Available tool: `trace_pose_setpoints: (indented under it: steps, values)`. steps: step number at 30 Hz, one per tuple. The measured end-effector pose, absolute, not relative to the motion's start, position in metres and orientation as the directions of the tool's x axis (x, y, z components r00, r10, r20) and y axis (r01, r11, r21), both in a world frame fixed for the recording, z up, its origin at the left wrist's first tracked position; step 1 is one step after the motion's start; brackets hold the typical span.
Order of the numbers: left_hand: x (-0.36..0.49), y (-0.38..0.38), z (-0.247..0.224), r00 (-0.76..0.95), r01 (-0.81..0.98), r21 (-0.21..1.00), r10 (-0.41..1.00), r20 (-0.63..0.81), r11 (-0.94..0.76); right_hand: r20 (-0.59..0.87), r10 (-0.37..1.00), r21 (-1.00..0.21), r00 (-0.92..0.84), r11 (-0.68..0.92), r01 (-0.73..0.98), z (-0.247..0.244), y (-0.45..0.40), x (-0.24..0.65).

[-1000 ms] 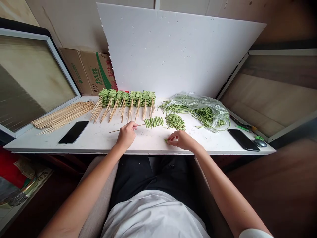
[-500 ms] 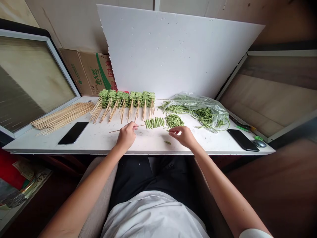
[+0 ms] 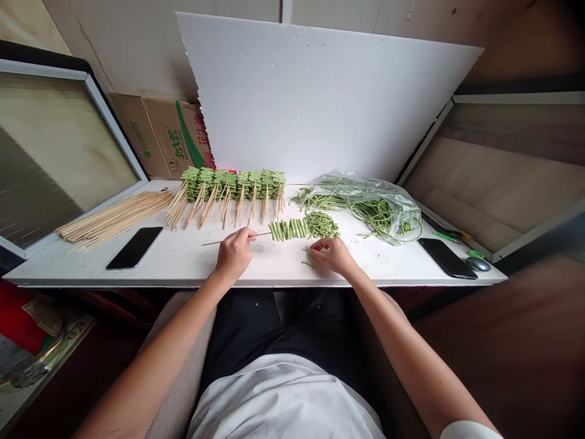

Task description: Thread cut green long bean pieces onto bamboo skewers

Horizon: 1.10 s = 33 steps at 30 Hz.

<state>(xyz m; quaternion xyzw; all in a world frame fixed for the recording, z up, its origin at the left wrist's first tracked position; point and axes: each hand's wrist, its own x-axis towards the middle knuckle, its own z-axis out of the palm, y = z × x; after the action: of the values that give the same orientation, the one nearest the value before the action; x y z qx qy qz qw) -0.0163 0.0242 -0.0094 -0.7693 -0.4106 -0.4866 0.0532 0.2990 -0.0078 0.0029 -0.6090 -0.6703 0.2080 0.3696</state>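
My left hand (image 3: 235, 251) is closed around a bamboo skewer (image 3: 262, 233), whose bare end sticks out to the left. Cut green bean pieces (image 3: 289, 229) are threaded side by side along its right part. My right hand (image 3: 333, 255) is low over the table, thumb and fingers pinched together; what they hold, if anything, I cannot make out. Just by its fingertips lies a loose bean piece (image 3: 309, 264). A small heap of cut bean pieces (image 3: 322, 224) rests beyond that hand, beside the tip of the skewer.
Finished bean skewers (image 3: 244, 183) are stacked in a row at the back. Bare skewers (image 3: 116, 218) and a phone (image 3: 134, 247) lie left. Long beans (image 3: 377, 210) in a clear plastic bag (image 3: 347, 183) and another phone (image 3: 446, 258) are right. A white board (image 3: 329, 103) stands behind.
My right hand has come down slightly toward the loose bean piece on the table. The loaded skewer in my left hand has shifted a little to the right.
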Motion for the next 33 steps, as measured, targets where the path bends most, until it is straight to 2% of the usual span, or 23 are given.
trace_pose_setpoints:
  steps: [3,5,9,12,15,24,33]
  values:
    - [-0.015,0.021,-0.006,0.17,0.738,0.31,0.61,0.774,-0.599,0.264,0.964,-0.708,-0.013,0.203,0.676,0.005,-0.009,0.296]
    - [-0.013,0.018,-0.004,0.161,0.751,0.312,0.619,0.769,-0.583,0.291,0.957,-0.762,-0.012,0.24,0.601,0.016,-0.014,0.291]
    - [-0.006,0.012,-0.001,0.172,0.73,0.31,0.603,0.779,-0.609,0.182,0.983,-0.949,-0.007,0.178,0.26,0.037,-0.027,0.277]
    - [-0.001,0.006,0.0,0.196,0.708,0.292,0.576,0.794,-0.643,0.126,0.992,-0.99,-0.023,0.128,0.061,0.039,-0.03,0.27]
    - [0.003,0.003,0.001,0.199,0.704,0.288,0.57,0.797,-0.649,0.095,0.995,-0.994,-0.021,0.094,-0.048,0.033,-0.029,0.269]
    - [0.001,0.005,-0.001,0.226,0.658,0.358,0.627,0.746,-0.662,0.009,0.998,-0.985,-0.063,-0.002,-0.17,0.027,-0.026,0.271]
    - [-0.003,0.012,-0.003,0.273,0.55,0.423,0.633,0.724,-0.72,-0.027,0.999,-0.993,-0.038,-0.031,-0.112,0.026,-0.024,0.277]
